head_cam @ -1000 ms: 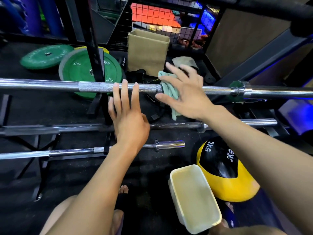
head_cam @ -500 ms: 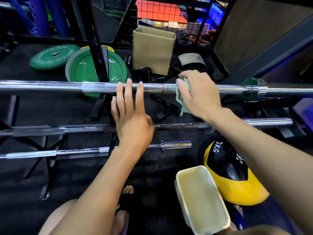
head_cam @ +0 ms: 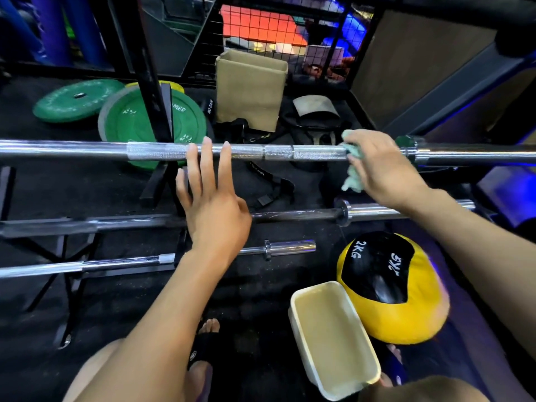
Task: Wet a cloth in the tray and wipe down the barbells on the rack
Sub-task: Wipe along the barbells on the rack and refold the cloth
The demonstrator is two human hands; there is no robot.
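**Cloth on the top barbell**

The right hand (head_cam: 383,169) grips a pale green cloth (head_cam: 352,172) wrapped over the top barbell (head_cam: 87,149), near its right collar. The left hand (head_cam: 213,198) is spread flat – straight fingers resting against the bar's knurled middle. The tray (head_cam: 301,323) sits on the floor beside a yellow 2KG ball (head_cam: 406,317).

The top barbell (head_cam: 87,150) runs across the rack, with two lower barbells (head_cam: 130,221) (head_cam: 116,264) nearer the person. The left hand (head_cam: 213,204) rests on the top bar; the right hand (head_cam: 383,166) holds the cloth (head_cam: 352,181) on it, further right. Weight plates (head_cam: 130,123) and a box (head_cam: 249,88) sit behind the rack. The tray (head_cam: 333,340) lies on the floor at lower right, touching the ball (head_cam: 406,311) to its right.
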